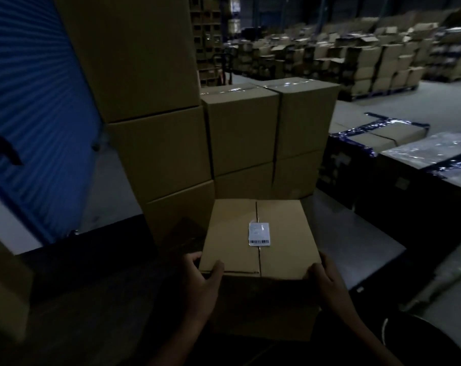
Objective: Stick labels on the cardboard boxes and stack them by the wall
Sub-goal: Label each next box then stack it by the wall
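A closed cardboard box [282, 239] sits low in the middle of the head view, with a white barcode label [259, 234] stuck over its top seam. My left hand [203, 278] grips the box's near left corner, thumb on top. My right hand [327, 276] grips the near right corner the same way. Straight behind the box rises a stack of plain cardboard boxes [160, 149], taller on the left and two boxes high on the right [242, 133].
A blue roller shutter [33, 114] fills the left side. Boxes wrapped in dark tape and film [422, 165] stand to the right. Far pallets of cartons [369, 62] line the warehouse floor. Another carton edge [2, 286] shows at the near left.
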Available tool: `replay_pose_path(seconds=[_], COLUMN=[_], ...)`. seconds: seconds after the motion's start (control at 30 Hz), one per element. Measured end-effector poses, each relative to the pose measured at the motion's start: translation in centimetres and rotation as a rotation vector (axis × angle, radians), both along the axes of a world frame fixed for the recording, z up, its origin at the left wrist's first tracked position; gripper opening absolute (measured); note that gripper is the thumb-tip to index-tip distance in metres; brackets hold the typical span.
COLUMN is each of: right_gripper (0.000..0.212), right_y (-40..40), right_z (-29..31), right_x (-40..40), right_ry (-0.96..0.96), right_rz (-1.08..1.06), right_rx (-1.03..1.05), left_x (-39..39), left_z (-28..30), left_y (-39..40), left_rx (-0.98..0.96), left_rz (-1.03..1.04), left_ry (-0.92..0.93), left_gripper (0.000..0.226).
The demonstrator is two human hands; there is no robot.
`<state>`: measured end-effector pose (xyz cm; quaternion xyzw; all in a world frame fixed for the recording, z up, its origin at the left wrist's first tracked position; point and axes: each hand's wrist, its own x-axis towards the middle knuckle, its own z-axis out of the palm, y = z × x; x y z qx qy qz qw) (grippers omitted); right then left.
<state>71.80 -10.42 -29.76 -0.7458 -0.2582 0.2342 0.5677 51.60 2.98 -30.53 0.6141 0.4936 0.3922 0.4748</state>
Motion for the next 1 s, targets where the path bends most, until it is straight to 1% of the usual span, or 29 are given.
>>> replay_pose_path(seconds=[0.13,0.23,0.3,0.4,0.5,0.6,0.63,0.67,0.7,0.77,0.83,0.9,0.93,1.0], right_gripper=[0.037,0.046,0.052,0.056,0.062,0.068,0.069,0.070,0.070,0.062,0.055,0.052,0.051,0.053], right_y=[-0.4,0.2,0.9,1.6,2.0,2.5,2.7,2.9,3.0,3.4,3.7,4.2,4.5,5.2], right_z=[-1.8,-2.4,-2.8,-4.0,-5.6,-5.2,-4.9,-4.2,-3.7,-2.7,-2.2,-2.0,-1.9,-1.6], right_x=[2.2,3.4,3.7,3.8,3.8,2.9,2.7,2.8,3.4,5.8,8.8,11.4,12.4,14.1], right_ry=[-0.063,-0.102,-0.172,-0.220,-0.244,-0.263,-0.295,-0.372,-0.499,-0.702,-0.758,-0.821,-0.837,-0.811], right_rz=[-0.063,-0.088,-0.139,-0.246,-0.368,-0.480,-0.517,-0.547,-0.554,-0.512,-0.425,-0.308,-0.251,-0.147], right_rx=[-0.067,-0.101,-0.136,-0.196,-0.258,-0.243,-0.234,-0.231,-0.247,-0.322,-0.406,-0.475,-0.493,-0.469], left_x=[3.1,5.4,6.9,9.6,12.4,15.3,16.4,17.4,18.3,19.9,21.0,21.9,22.3,23.1], left_z=[-1.6,-2.0,-2.2,-2.1,-2.1,-2.0,-1.8,-1.8,-1.5,-0.9,-0.4,-0.3,-0.3,-0.3], left_y=[1.3,2.7,4.1,6.5,9.0,11.3,11.9,12.5,12.9,13.7,14.4,15.1,15.6,16.5], left_rx=[-0.022,-0.018,-0.001,0.006,0.043,0.042,0.013,-0.005,-0.005,0.013,0.001,0.004,0.008,0.008], left_rz=[-0.086,-0.131,-0.156,-0.233,-0.282,-0.388,-0.446,-0.500,-0.547,-0.625,-0.692,-0.748,-0.763,-0.782], left_ry=[0.024,0.072,0.061,0.063,0.161,0.214,0.218,0.221,0.243,0.295,0.313,0.318,0.316,0.304], left_gripper=[0.044,0.045,0.047,0.061,0.080,0.089,0.091,0.093,0.095,0.096,0.097,0.098,0.098,0.100])
